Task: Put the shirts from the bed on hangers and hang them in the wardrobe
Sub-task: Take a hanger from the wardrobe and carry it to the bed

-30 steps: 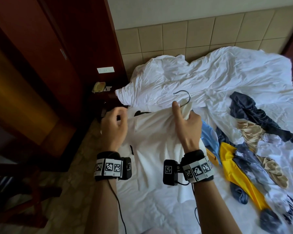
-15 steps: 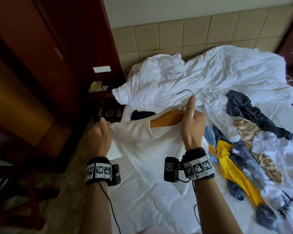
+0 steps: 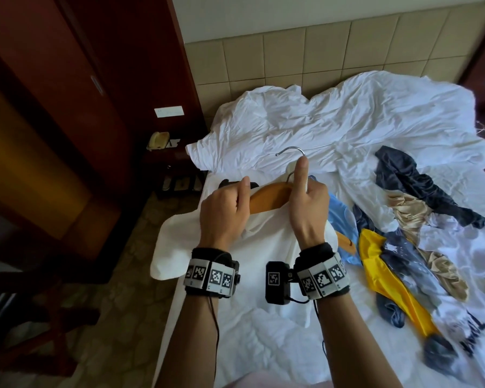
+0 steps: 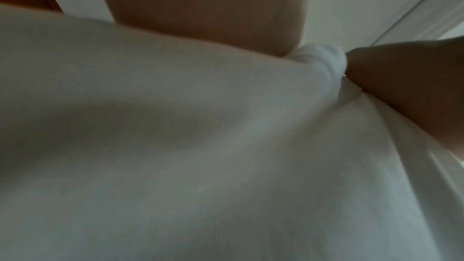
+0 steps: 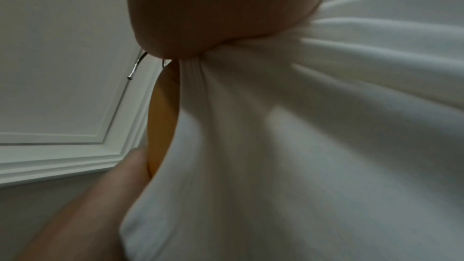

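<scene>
A white T-shirt (image 3: 266, 247) hangs on a wooden hanger (image 3: 268, 198) with a metal hook (image 3: 290, 149), held up over the bed's left edge. My right hand (image 3: 308, 200) grips the hanger's neck together with the bunched collar, forefinger straight up along the hook. My left hand (image 3: 224, 211) pinches the shirt's collar at the hanger's left arm. The right wrist view shows bunched white cloth (image 5: 301, 126), the wooden hanger (image 5: 160, 126) and the hook tip (image 5: 134, 70). In the left wrist view, thumb and fingers pinch a fold of the white shirt (image 4: 319, 59).
Several more garments lie on the bed at right: a dark navy one (image 3: 409, 180), a beige satin one (image 3: 420, 219), a yellow one (image 3: 389, 275), a light blue one (image 3: 342, 222) over another wooden hanger (image 3: 346, 240). A crumpled white duvet (image 3: 333, 121) covers the bed's head. The dark wooden wardrobe (image 3: 67, 107) stands left.
My left hand has moved right from the shirt's left shoulder to the collar beside my right hand. The shirt and hanger have lifted a little.
</scene>
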`<state>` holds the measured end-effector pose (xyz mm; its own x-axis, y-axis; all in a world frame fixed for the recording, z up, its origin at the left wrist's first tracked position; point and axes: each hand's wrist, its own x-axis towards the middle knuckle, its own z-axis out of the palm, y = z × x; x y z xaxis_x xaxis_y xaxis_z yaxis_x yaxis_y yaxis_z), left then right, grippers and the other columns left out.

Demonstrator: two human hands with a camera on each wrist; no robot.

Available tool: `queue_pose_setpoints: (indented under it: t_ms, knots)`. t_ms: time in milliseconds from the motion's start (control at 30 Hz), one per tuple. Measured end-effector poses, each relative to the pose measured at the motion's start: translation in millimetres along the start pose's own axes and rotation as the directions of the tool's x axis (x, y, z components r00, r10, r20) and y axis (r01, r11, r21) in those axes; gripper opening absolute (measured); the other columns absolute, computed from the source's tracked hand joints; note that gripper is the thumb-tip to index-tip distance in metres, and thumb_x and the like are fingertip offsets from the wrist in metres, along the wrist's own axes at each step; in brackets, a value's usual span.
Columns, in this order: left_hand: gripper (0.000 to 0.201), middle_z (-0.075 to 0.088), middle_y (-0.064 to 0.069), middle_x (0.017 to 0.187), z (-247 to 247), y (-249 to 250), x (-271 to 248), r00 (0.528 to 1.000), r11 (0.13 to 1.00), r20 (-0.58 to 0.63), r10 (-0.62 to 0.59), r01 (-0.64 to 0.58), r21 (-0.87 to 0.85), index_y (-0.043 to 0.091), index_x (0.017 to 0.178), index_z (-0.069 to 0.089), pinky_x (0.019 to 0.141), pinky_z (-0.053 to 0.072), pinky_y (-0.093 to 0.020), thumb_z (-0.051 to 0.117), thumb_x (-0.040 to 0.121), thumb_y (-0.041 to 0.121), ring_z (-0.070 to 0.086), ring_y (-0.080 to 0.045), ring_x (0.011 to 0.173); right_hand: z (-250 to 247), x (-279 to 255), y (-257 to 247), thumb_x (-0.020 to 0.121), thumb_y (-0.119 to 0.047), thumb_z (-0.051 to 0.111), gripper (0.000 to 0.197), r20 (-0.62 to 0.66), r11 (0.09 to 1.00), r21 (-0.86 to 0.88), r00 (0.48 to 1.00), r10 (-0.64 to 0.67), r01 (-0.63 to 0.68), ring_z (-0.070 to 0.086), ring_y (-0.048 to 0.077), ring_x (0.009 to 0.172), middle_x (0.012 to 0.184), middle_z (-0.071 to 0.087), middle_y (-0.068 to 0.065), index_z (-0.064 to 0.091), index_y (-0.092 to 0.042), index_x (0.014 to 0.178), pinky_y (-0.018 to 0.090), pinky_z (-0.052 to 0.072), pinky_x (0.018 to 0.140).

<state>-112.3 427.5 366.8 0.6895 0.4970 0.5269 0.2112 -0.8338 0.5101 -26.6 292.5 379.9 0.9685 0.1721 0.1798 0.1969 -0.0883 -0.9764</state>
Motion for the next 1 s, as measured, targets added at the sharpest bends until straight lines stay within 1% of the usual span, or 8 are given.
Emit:
queue_pose_setpoints:
  t_ms: [233, 333, 433, 500, 600, 733, 900, 1000]
  knots:
    - [0.069, 0.032, 0.01, 0.04, -1.2, 11.7, -3.8, 0.999, 0.999, 0.023, 0.032, -0.033, 0.037, 0.019, 0.047, 0.034, 0.05, 0.022, -0.027, 0.025, 0.109, 0.048, 0.035, -0.007, 0.037, 1.9, -3.9, -4.7, 0.105, -0.065, 0.036, 0.071, 0.084, 0.998, -0.012, 0.995, -0.059, 0.061, 0.041, 0.005, 0.046, 0.04, 0.042, -0.018, 0.05, -0.038, 0.04, 0.029, 0.03, 0.059]
    - [0.07, 0.033, 0.01, 0.04, 0.3, 9.1, -6.5, 1.0, 1.0, 0.007, 0.011, -0.012, 0.027, 0.02, 0.046, 0.034, 0.048, 0.021, -0.025, 0.027, 0.109, 0.048, 0.035, -0.006, 0.036, 6.1, -2.9, -1.0, 0.107, -0.066, 0.034, 0.075, 0.12, 0.996, -0.014, 0.989, -0.084, 0.086, 0.036, 0.006, 0.046, 0.041, 0.039, -0.015, 0.041, -0.029, 0.042, 0.032, 0.03, 0.059]
    - [0.075, 0.037, 0.007, 0.039, -3.4, -1.1, -6.2, 0.992, 0.996, -0.098, -0.085, 0.085, -0.004, 0.013, 0.044, 0.04, 0.046, 0.021, -0.025, 0.027, 0.108, 0.051, 0.039, -0.013, 0.035, 6.8, -1.5, 5.5, 0.11, -0.061, 0.026, 0.069, 0.174, 0.995, -0.036, 0.981, -0.088, 0.096, 0.038, 0.008, 0.051, 0.043, 0.043, -0.014, 0.03, -0.026, 0.051, 0.036, 0.033, 0.063]
    - [0.076, 0.038, 0.005, 0.037, -9.9, -7.9, -3.9, 0.968, 0.985, -0.189, -0.167, 0.157, -0.064, 0.013, 0.043, 0.04, 0.044, 0.021, -0.026, 0.027, 0.107, 0.051, 0.037, -0.017, 0.033, 3.8, 0.2, 9.5, 0.11, -0.06, 0.022, 0.069, 0.202, 0.994, -0.076, 0.977, -0.061, 0.078, 0.051, 0.016, 0.059, 0.05, 0.052, -0.013, 0.037, -0.024, 0.053, 0.041, 0.041, 0.066]
    - [0.075, 0.041, -0.002, 0.038, -23.2, -22.1, 0.8, 0.899, 0.948, -0.315, -0.304, 0.254, -0.19, 0.015, 0.043, 0.04, 0.039, 0.028, -0.035, 0.03, 0.107, 0.051, 0.04, -0.026, 0.034, -1.4, 6.4, 17.6, 0.11, -0.06, 0.021, 0.069, 0.22, 0.96, -0.228, 0.969, -0.111, 0.162, 0.062, 0.032, 0.076, 0.067, 0.062, 0.002, 0.044, -0.022, 0.057, 0.048, 0.049, 0.074]
    - [0.079, 0.045, -0.013, 0.041, -31.0, -43.5, 1.5, 0.826, 0.901, -0.375, -0.42, 0.331, -0.281, 0.009, 0.044, 0.041, 0.041, 0.04, -0.052, 0.031, 0.107, 0.055, 0.044, -0.038, 0.037, -3.1, 14.4, 29.3, 0.113, -0.05, 0.032, 0.062, 0.19, 0.914, -0.353, 0.972, -0.139, 0.2, 0.059, 0.029, 0.071, 0.065, 0.058, 0.0, 0.042, -0.017, 0.061, 0.041, 0.041, 0.064]
    - [0.076, 0.045, -0.02, 0.044, -39.6, -48.5, -0.3, 0.793, 0.882, -0.408, -0.452, 0.328, -0.339, 0.003, 0.047, 0.042, 0.043, 0.04, -0.05, 0.035, 0.107, 0.048, 0.043, -0.041, 0.038, -1.0, 25.3, 48.5, 0.114, -0.038, 0.035, 0.055, 0.072, 0.938, -0.319, 0.99, -0.117, 0.134, 0.048, 0.013, 0.058, 0.061, 0.051, -0.002, 0.037, -0.018, 0.063, 0.038, 0.024, 0.06]
    - [0.073, 0.047, -0.022, 0.046, -42.0, -49.2, -0.3, 0.769, 0.866, -0.422, -0.481, 0.341, -0.366, 0.004, 0.047, 0.043, 0.044, 0.04, -0.045, 0.036, 0.108, 0.045, 0.045, -0.043, 0.041, -0.4, 29.9, 49.6, 0.113, -0.032, 0.039, 0.051, -0.042, 0.966, -0.249, 0.995, -0.088, 0.075, 0.043, 0.013, 0.056, 0.061, 0.049, 0.0, 0.039, -0.013, 0.065, 0.038, 0.019, 0.058]
